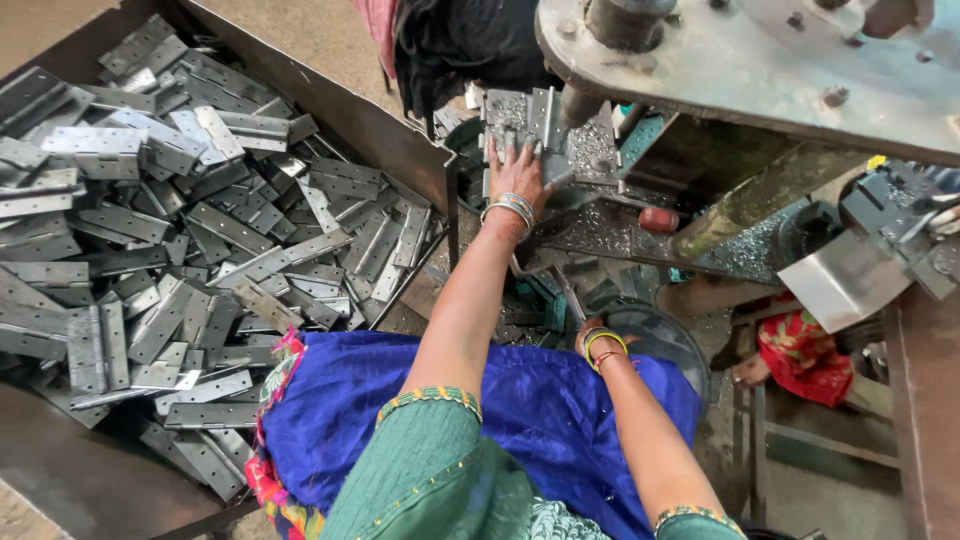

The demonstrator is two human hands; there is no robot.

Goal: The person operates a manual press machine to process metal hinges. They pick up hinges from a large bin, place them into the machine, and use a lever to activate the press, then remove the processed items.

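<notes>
Your left hand lies on a hinge plate at the press bed.

Its fingers are spread flat, pressing the grey plate rather than clenched round it, just under the press's round ram. Your right hand hangs below the press bed, mostly hidden past the yellow bangle; you cannot tell its grip. Left of the press bed, a bin holds heaped hinges.

- Metalworking workshop: heavy press machine overhead, metal swarf on its bed.
- Steel bin heaped with grey hinge plates.
</notes>
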